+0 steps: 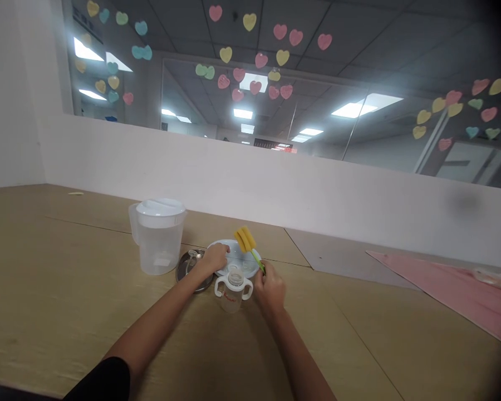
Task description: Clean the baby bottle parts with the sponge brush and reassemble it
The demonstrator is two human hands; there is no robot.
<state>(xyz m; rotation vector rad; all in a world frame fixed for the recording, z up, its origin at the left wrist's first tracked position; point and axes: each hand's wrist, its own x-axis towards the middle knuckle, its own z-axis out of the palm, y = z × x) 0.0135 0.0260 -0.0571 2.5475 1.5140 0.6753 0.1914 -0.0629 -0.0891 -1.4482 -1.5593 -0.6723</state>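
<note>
My right hand (271, 285) is closed on the green handle of a sponge brush, whose yellow sponge head (245, 239) points up and to the left. Over the left part of a white basin (255, 262) is my left hand (217, 257), its fingers bent; what they may hold is hidden. In front of the basin a clear baby bottle (232, 298) with two white handles stands upright, with its top uncovered. To the left, partly behind my left forearm, a round metal tray (182, 272) bears a small clear part (192, 254).
A translucent lidded pitcher (161, 245) stands left of the metal tray. On the right side lies a pink cloth (446, 284) with a clear plastic item on it. A white wall (234, 172) with a window above it borders the back of the table (87, 289).
</note>
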